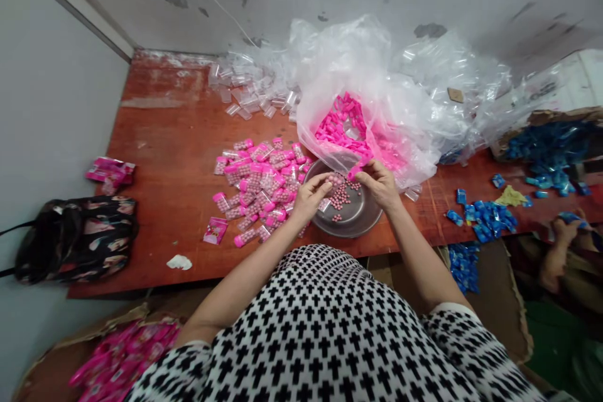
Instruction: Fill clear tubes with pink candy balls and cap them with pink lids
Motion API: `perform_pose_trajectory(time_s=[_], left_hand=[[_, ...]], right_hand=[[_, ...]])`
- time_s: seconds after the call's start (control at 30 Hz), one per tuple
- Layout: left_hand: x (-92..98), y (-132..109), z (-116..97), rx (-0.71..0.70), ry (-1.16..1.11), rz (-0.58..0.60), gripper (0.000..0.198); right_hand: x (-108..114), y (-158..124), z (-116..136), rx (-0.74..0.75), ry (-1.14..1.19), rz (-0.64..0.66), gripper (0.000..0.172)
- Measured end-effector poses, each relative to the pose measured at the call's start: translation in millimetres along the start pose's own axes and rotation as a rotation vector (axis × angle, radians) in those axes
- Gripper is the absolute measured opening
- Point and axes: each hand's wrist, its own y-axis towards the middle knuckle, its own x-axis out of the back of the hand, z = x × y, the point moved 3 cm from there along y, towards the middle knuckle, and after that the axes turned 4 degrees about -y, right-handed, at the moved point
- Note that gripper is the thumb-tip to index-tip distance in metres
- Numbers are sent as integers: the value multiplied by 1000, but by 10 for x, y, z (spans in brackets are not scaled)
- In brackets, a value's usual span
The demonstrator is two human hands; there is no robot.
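My left hand hovers over the left rim of a round metal dish, its fingers pinched on a small clear tube. Loose pink pellets lie in the dish. My right hand is closed on a pink cap at the far edge of the dish. Just left of the dish lies a heap of filled tubes with pink caps. Beyond the dish, an open clear plastic bag holds many pink caps.
Empty clear tubes are piled at the back of the red-brown table. Blue packets lie at the right, beside a box of them. Another person's hand is at the far right. A dark bag sits left.
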Motion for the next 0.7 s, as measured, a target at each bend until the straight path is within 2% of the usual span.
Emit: perform_pose_trajectory(time_s=[0.13, 0.27, 0.33, 0.43, 0.5, 0.6, 0.7], left_hand=[[-56, -53, 35, 70, -41, 43, 45], [-79, -98, 36, 87, -90, 56, 47], [-50, -119, 30, 82, -79, 44, 47], [3, -151, 19, 57, -5, 25, 44], [24, -173, 14, 38, 41, 22, 43], [25, -202, 12, 26, 95, 49, 41], [19, -228, -8, -7, 167, 92, 36]], right_hand=[[-78, -85, 97, 78, -36, -64, 27], [-150, -200, 157, 174, -222, -87, 23], [-155, -246, 209, 228, -318, -34, 19], [-150, -295, 296, 280, -425, 78, 27], [-147, -315, 348, 299, -480, 109, 27], [-146, -320, 402, 264, -610, 120, 14], [-152, -317, 435, 170, -803, 215, 16]])
